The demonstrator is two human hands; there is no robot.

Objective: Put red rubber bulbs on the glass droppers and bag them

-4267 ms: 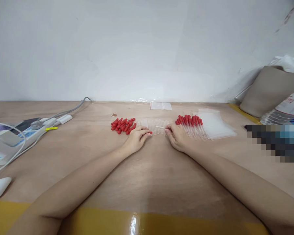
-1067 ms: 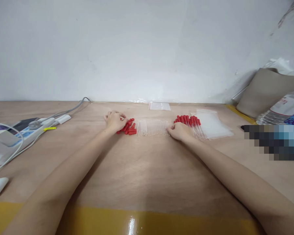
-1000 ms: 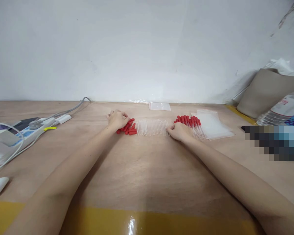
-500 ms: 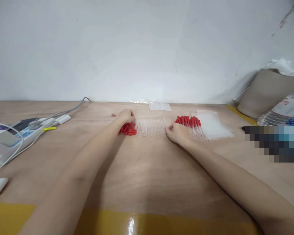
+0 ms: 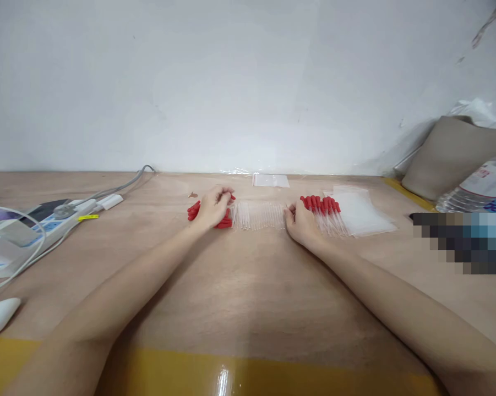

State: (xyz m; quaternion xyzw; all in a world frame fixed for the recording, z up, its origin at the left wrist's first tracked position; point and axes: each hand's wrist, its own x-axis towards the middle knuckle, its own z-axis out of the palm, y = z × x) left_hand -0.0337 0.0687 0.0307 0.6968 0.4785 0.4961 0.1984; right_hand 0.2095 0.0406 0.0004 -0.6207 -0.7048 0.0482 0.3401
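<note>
Between the thumb and fingers of my left hand (image 5: 211, 207) is a red rubber bulb (image 5: 233, 197), its tip poking out. Under and beside that hand lies a pile of loose red bulbs (image 5: 193, 210), partly hidden by it. A row of clear thin dropper tubes (image 5: 259, 215) lies side by side in the middle. At the row's right end, my right hand (image 5: 304, 224) is closed in a pinch; a thin clear tube seems to be in it, mostly hidden. Just right of that hand are droppers with red bulbs fitted (image 5: 322, 205), laid together with their clear stems toward me.
Clear plastic bags (image 5: 361, 212) lie right of the fitted droppers, and a small bag (image 5: 271, 180) lies by the wall. At left are a power strip (image 5: 52, 223) with cables and a white object (image 5: 0, 318). A water bottle (image 5: 479, 184) and grey container (image 5: 446, 157) stand at right.
My left hand has come up from the bulb pile toward the right, with a red bulb now showing in its fingers. My right hand has shifted slightly right, away from the tube row.
</note>
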